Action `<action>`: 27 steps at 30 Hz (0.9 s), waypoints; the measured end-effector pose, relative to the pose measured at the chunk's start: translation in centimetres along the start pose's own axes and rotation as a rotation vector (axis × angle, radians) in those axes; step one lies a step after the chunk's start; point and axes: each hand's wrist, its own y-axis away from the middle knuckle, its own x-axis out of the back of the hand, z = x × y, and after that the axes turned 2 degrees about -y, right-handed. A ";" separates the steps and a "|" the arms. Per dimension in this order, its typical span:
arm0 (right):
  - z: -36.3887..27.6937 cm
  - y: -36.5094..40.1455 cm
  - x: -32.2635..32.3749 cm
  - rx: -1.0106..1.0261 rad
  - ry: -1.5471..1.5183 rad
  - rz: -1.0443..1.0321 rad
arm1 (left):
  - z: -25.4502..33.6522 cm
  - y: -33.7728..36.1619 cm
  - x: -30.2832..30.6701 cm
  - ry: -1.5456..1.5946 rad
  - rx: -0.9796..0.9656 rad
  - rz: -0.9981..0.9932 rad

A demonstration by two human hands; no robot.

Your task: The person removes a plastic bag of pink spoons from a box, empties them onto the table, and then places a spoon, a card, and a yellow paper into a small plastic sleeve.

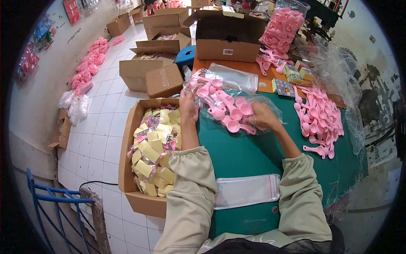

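A clear plastic bag (207, 113) with pink measuring spoons (222, 103) lies across the far part of the green table. My left hand (189, 106) is closed on the bag's left edge. At its right end my right hand (263, 116) is closed, with loose film bunched around it; its fingertips are partly hidden. Several pink scoops lie between my two hands. Closer to my body rests a stack of clear flat bags (247, 190). To the right spreads a loose pile of pink spoons (319, 118).
On my left stands a carton (127, 169) full of packed pieces with yellow cards. A large open carton (228, 48), small boxes (298, 72) and a big bag of spoons (282, 31) stand at the back. A blue metal rail (55, 197) is at lower left.
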 end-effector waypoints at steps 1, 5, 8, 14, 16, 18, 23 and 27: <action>1.5 -0.4 -0.8 0.024 0.012 0.048 | -0.1 -0.1 0.0 0.006 0.004 -0.013; 1.1 0.6 0.8 -0.012 -0.180 -0.130 | -0.1 -0.3 0.2 -0.002 0.017 -0.021; 2.3 0.6 -1.3 0.255 0.029 -0.044 | -0.3 -0.7 0.5 -0.016 0.010 -0.013; 1.0 2.3 -1.9 0.079 -0.159 -0.048 | -0.6 -1.0 0.7 0.022 0.016 -0.025; 1.0 2.8 -2.1 0.172 -0.173 0.021 | -0.6 -1.2 1.0 -0.008 0.030 -0.028; 0.9 3.2 -2.4 0.210 -0.170 0.090 | -0.6 -1.2 0.9 -0.022 0.036 -0.034; 1.4 3.1 -2.2 0.199 -0.224 0.032 | 0.3 -0.1 0.0 -0.036 0.065 -0.010; 1.9 4.2 -0.9 0.089 -0.248 0.080 | 0.2 -0.2 0.0 -0.013 0.047 -0.005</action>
